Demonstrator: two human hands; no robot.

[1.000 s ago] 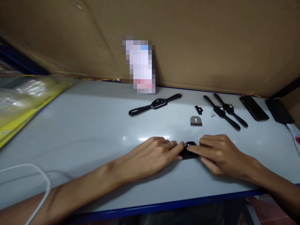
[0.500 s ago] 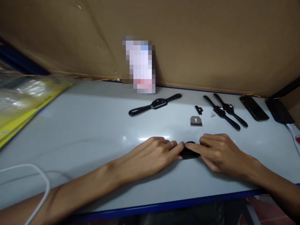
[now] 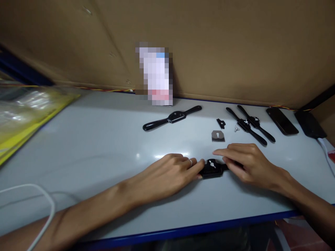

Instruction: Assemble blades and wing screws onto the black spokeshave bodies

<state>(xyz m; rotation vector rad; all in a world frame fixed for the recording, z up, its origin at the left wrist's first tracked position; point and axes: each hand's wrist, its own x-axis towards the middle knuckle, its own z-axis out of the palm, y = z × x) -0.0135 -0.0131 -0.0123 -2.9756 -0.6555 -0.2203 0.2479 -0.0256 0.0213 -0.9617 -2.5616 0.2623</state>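
Observation:
A black spokeshave [image 3: 211, 170] lies low over the tabletop between my hands, a silver thumbscrew [image 3: 212, 164] showing on its middle. My left hand [image 3: 178, 171] is closed round its left handle, which the fingers hide. The right handle runs in under the thumb and curled fingers of my right hand [image 3: 244, 162], whose index finger is stretched out above the tool. Just beyond are a grey steel blade [image 3: 218, 136] with a keyhole slot, a small black cap piece [image 3: 221, 123] and a loose silver thumbscrew [image 3: 236, 129].
Farther back lies a black spokeshave body [image 3: 176, 116]. Two spokeshaves [image 3: 247, 126] rest side by side at right, near a dark phone [image 3: 282, 121] and another black device [image 3: 311, 124]. Plastic bags [image 3: 26, 108] lie at left. A white cable [image 3: 49, 198] crosses my left forearm.
My right index finger has lifted off the middle of the spokeshave, uncovering its thumbscrew. My left hand keeps its hold in nearly the same place.

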